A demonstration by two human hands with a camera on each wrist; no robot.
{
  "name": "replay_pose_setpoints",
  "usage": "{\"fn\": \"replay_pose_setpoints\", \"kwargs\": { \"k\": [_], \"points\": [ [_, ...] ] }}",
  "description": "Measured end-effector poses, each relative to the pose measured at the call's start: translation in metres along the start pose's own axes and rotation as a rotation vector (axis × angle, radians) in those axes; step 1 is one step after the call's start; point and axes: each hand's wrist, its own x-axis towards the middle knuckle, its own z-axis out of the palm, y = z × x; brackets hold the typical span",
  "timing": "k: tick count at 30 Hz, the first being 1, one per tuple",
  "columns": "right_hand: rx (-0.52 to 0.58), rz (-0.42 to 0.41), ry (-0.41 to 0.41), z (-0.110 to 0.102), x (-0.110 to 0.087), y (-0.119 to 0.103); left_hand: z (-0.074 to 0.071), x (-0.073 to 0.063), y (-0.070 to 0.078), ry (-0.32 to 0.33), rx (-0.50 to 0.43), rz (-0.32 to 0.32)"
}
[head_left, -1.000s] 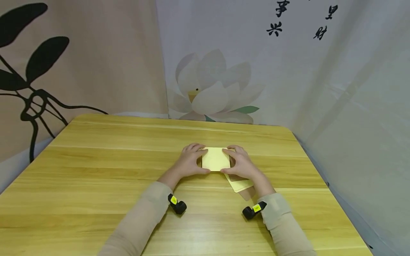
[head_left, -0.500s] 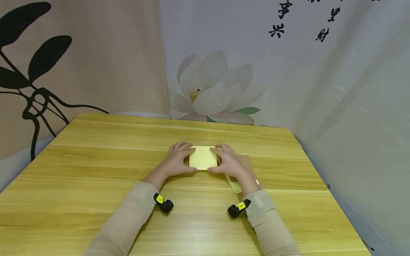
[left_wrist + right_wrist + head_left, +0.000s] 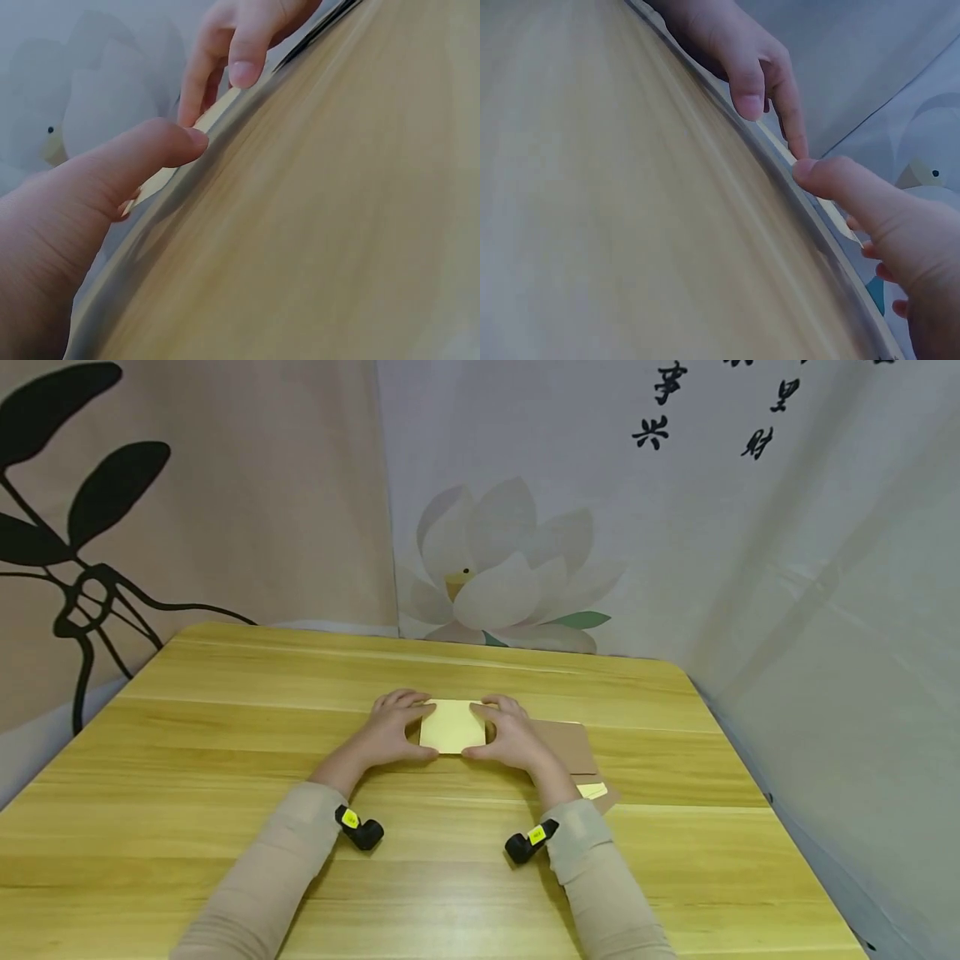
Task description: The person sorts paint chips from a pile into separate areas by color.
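A pale yellow rectangular card [image 3: 452,727] lies flat between my two hands, near the middle of the table. My left hand [image 3: 388,732] holds its left side, thumb at the near edge and fingers at the far edge. On the right side my right hand [image 3: 512,737] grips it the same way. Both wrist views show the card's pale edge [image 3: 217,112] almost side-on, partly covered by the fingers. Whether it touches the table, I cannot tell.
Brown card-like sheets [image 3: 567,747] lie right of my right hand, with a pale yellow piece [image 3: 592,791] at their near end, partly under my right wrist. The wooden table [image 3: 262,760] reaches back to a printed curtain [image 3: 525,427].
Both hands have moved left together with the yellow card. More of the brown sheets now shows on the right, while the right forearm covers most of the yellow piece.
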Motion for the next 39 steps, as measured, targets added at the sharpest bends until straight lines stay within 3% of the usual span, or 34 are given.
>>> {"fn": "replay_pose_setpoints", "kwargs": {
  "k": [16,39],
  "points": [
    [-0.029,0.017,-0.054,0.009,0.020,0.000,-0.007,0.004,-0.015,-0.046,0.021,-0.028],
    [-0.064,0.047,-0.099,0.011,0.019,-0.001,-0.006,0.000,-0.016,-0.059,0.009,-0.040]
  ]
}}
